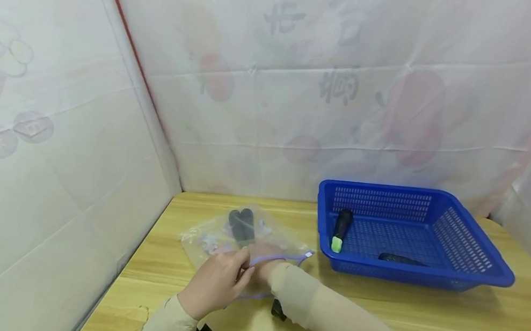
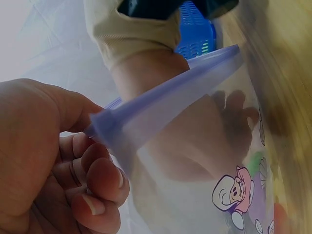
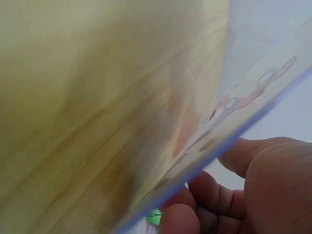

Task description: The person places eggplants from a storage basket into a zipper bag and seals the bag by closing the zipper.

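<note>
A clear zip bag [image 1: 204, 240] with a purple zip edge and cartoon prints lies on the table. My left hand [image 1: 216, 282] pinches the purple rim between thumb and fingers, as the left wrist view also shows. Through the bag's mouth reaches my right hand [image 1: 263, 251], blurred behind the plastic. Its fingers [image 3: 180, 217] are loosely bent, and nothing shows between them and the thumb. Two dark eggplants [image 1: 242, 225] lie side by side in the bag, just beyond the right hand. A green tip [image 3: 154, 217] peeks out near its fingertips.
A blue plastic basket [image 1: 410, 269] stands on the right of the wooden table [image 1: 376, 317]. Inside it are one eggplant with a pale green end [image 1: 342, 230] and a dark one [image 1: 401, 259] near the front wall. White printed sheets [image 1: 300, 110] hang behind and at the sides.
</note>
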`<state>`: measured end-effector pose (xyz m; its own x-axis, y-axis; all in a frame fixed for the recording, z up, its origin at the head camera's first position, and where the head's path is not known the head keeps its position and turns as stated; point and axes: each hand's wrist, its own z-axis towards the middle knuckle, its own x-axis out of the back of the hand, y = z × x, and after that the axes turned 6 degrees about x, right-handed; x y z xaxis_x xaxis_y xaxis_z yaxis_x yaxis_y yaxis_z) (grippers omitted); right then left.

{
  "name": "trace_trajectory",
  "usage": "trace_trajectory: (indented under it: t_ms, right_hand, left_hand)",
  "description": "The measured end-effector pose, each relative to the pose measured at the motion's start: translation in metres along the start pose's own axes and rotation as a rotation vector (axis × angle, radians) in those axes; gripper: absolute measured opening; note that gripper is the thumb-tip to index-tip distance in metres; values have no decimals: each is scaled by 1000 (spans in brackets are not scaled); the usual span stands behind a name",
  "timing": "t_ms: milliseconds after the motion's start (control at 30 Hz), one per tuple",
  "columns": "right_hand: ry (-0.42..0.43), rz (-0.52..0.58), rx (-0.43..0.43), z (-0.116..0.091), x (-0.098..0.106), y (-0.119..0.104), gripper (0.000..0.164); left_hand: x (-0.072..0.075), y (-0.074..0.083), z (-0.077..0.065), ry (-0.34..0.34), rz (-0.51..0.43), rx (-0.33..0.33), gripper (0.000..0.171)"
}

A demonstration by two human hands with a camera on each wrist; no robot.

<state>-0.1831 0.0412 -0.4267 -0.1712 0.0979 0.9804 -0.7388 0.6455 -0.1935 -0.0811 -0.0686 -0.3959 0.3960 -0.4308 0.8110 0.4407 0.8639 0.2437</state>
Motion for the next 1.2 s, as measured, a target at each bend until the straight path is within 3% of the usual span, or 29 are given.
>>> trace_trajectory:
  t_ms: [133,300,433,533,667,900,1200]
  right_hand:
    - [-49,-69,123,-13,0,-4,20]
    - [-41,-50,80,-28,-1,-5,27]
    - [55,-35,62,-37,2,-6,28]
    - [158,-21,113,-44,5,-6,32]
    - [204,-24,180,-53,8,-4,36]
    - [229,25,232,-65,16,1,39]
    - [181,150,207,-88,34,15,31]
  left_hand:
    - [1,0,-1,3,-11,4,25]
    - [1,-1,-2,-4,-14,8,24]
    - [1,-1,-2,-9,-12,7,25]
    - [2,-1,-2,-14,-22,9,26]
    - [2,0,-1,-16,-34,17,26]
    - [3,0,-1,-1,-14,5,28]
    - [4,-1,0,9,-21,-15,29]
